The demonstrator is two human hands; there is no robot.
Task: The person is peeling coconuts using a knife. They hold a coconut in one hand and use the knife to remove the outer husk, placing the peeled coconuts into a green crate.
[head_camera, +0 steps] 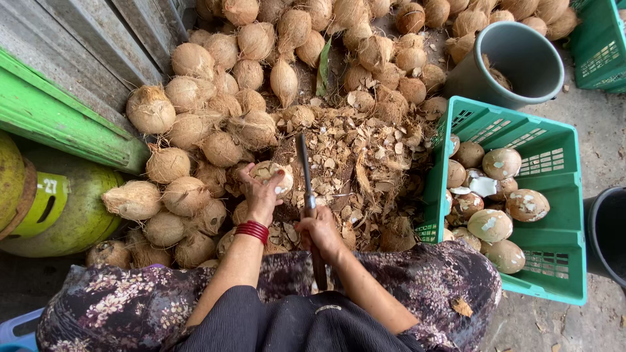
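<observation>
The left hand (261, 192) is gripping a coconut (274, 177); the right hand (319, 229) is holding a blade (304, 171) beside it.

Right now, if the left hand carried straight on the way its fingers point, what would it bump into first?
The left hand already grips a partly husked coconut, fingers pointing up the picture. Straight beyond comes the big pile of brown coconuts, probably the nearest ones just above it, though depth is hard to judge.

A brown coconut (272, 177), husk partly chipped off to show pale patches, sits on the shell heap. A long dark blade (304, 171) stands just beside it, pointing away.
</observation>
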